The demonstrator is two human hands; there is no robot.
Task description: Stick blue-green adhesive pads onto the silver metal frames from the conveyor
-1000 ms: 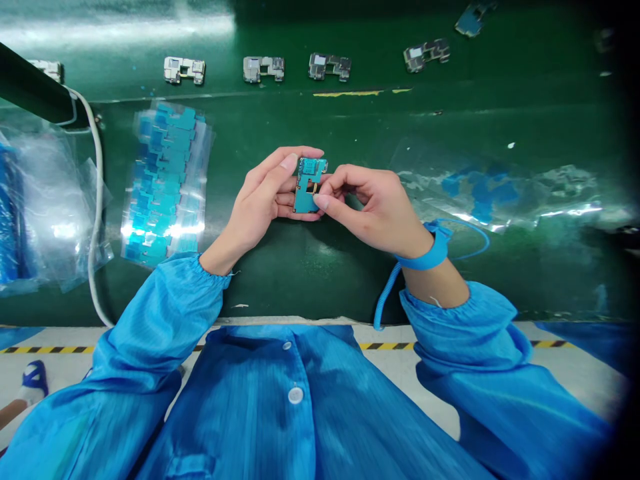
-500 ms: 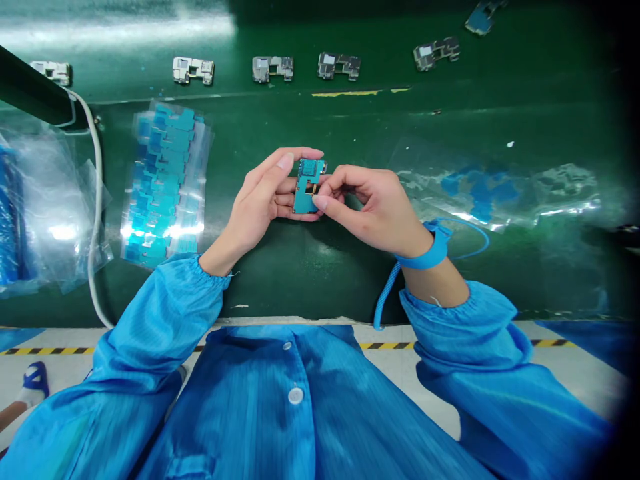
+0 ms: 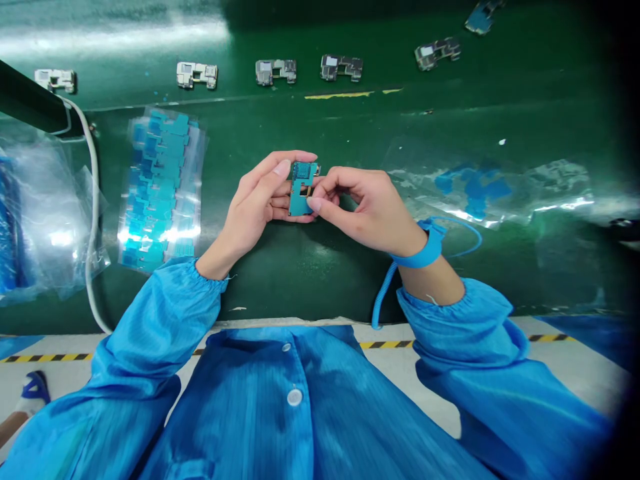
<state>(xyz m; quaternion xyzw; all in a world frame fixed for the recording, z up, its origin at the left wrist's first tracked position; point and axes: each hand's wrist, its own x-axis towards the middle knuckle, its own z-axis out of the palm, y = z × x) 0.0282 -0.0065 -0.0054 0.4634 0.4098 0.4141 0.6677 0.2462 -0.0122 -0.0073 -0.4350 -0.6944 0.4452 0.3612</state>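
Note:
Between my two hands is a small circuit board (image 3: 301,187) with a blue face and a cut-out near its middle. My left hand (image 3: 260,193) grips it from the left, fingers behind it and along its top and bottom edges. The thumb and index finger of my right hand (image 3: 357,200) pinch at its lower right edge; whether a film lies between these fingertips I cannot make out. A blue wrist strap (image 3: 423,247) with a coiled cord circles my right wrist. Left of my hands lies a clear sheet (image 3: 163,187) bearing blue die-cut film pieces.
Several circuit boards (image 3: 276,71) lie in a row across the back of the green table (image 3: 280,287). At the right is a clear sheet with blue film (image 3: 475,190). Plastic bags (image 3: 55,220) and a white cable (image 3: 91,220) are at the left. Someone's foot (image 3: 34,393) shows lower left.
Both hands keep hold of the board in nearly the same pose. The view has shifted slightly, and the foot at lower left has moved a little.

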